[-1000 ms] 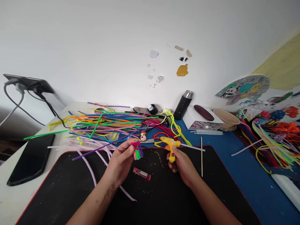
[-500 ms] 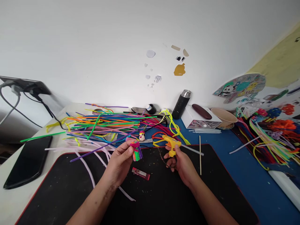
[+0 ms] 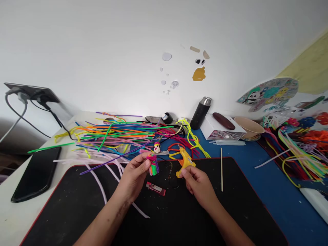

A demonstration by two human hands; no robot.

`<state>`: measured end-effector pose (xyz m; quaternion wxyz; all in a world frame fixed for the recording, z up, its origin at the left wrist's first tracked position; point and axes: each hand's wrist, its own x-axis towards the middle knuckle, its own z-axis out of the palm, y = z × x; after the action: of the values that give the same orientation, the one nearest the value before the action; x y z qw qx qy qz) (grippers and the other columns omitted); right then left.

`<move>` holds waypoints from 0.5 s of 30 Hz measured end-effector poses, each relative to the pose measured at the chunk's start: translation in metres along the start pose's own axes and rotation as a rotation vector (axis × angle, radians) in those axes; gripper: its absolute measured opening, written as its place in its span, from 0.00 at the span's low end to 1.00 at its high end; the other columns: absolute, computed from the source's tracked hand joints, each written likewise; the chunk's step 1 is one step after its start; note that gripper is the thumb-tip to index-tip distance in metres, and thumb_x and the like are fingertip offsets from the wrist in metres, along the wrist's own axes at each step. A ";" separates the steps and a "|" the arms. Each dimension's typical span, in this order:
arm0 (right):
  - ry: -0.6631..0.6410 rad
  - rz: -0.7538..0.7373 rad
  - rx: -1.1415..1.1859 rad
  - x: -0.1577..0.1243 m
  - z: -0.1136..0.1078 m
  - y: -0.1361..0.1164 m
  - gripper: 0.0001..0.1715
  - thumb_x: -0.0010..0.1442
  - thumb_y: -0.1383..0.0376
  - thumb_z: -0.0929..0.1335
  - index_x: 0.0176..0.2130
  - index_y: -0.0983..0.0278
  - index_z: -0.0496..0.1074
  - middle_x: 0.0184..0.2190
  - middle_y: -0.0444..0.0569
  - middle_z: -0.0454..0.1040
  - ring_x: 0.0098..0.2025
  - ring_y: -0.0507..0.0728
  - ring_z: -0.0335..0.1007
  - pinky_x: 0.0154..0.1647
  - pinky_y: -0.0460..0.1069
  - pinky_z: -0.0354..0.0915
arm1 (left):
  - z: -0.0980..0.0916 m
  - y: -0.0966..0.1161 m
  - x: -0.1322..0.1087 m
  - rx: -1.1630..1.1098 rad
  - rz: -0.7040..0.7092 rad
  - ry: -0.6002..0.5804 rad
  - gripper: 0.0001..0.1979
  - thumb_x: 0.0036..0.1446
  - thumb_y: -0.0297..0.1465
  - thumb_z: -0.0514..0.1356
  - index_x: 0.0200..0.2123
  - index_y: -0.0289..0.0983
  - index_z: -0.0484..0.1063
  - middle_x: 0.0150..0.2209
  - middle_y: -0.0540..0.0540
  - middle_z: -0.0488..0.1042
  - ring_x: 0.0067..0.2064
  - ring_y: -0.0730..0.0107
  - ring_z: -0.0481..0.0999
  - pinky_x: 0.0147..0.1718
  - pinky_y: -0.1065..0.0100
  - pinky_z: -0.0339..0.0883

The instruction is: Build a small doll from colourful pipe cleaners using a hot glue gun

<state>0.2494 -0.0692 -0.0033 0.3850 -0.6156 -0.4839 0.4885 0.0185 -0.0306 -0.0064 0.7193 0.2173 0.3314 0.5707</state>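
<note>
My left hand [image 3: 138, 172] pinches a small multicoloured bundle of pipe cleaners [image 3: 153, 165], pink at its top with green, orange and purple strands below. To the right, my right hand [image 3: 196, 179] is closed on the handle of a yellow glue gun [image 3: 185, 161], whose nozzle points up and to the left. Its thin dark cord hangs down between my hands. Below the bundle, a red packet [image 3: 155, 188] lies on the black mat [image 3: 205, 218]. A small white figure with a pink and yellow top [image 3: 157, 147] stands just behind the bundle.
Many coloured pipe cleaners [image 3: 123, 133] spread across the back left. A black phone [image 3: 37, 174] lies at the left. Behind are a black flask [image 3: 201, 113], a white box [image 3: 220, 128] and a bowl [image 3: 249, 128]. A pale stick [image 3: 221, 169] lies at the right.
The glue gun has turned nozzle-up, and my right hand has shifted its grip to the lower handle. The clear rod behind the gun no longer shows. The view has shifted slightly.
</note>
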 end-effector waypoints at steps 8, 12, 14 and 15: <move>-0.004 -0.259 0.071 -0.006 0.042 -0.034 0.14 0.64 0.54 0.73 0.38 0.63 0.79 0.23 0.41 0.66 0.24 0.51 0.60 0.25 0.47 0.57 | 0.004 0.001 0.000 0.086 0.004 0.023 0.20 0.38 0.39 0.84 0.36 0.39 0.87 0.37 0.44 0.85 0.38 0.66 0.79 0.42 0.67 0.69; -0.019 -0.285 0.074 -0.005 0.051 -0.039 0.12 0.63 0.56 0.74 0.39 0.62 0.78 0.22 0.39 0.65 0.24 0.51 0.59 0.25 0.46 0.57 | 0.004 0.000 0.000 0.158 0.027 0.010 0.21 0.41 0.39 0.83 0.38 0.39 0.87 0.37 0.44 0.84 0.39 0.65 0.78 0.43 0.67 0.69; -0.023 -0.282 0.071 -0.004 0.053 -0.041 0.11 0.63 0.56 0.74 0.38 0.62 0.78 0.22 0.39 0.65 0.24 0.51 0.59 0.25 0.47 0.57 | 0.004 -0.001 -0.001 0.187 0.038 0.002 0.19 0.42 0.38 0.82 0.39 0.39 0.87 0.38 0.44 0.84 0.40 0.64 0.78 0.43 0.66 0.69; -0.017 -0.278 0.070 -0.004 0.053 -0.041 0.11 0.63 0.56 0.74 0.38 0.62 0.78 0.22 0.39 0.65 0.24 0.52 0.60 0.26 0.47 0.57 | 0.004 -0.001 -0.001 0.196 0.043 -0.002 0.19 0.43 0.38 0.82 0.39 0.40 0.87 0.38 0.44 0.84 0.40 0.64 0.78 0.44 0.66 0.70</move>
<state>0.1883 -0.0633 0.0241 0.4661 -0.5246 -0.5504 0.4523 0.0223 -0.0320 -0.0040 0.6825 0.2942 0.3804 0.5504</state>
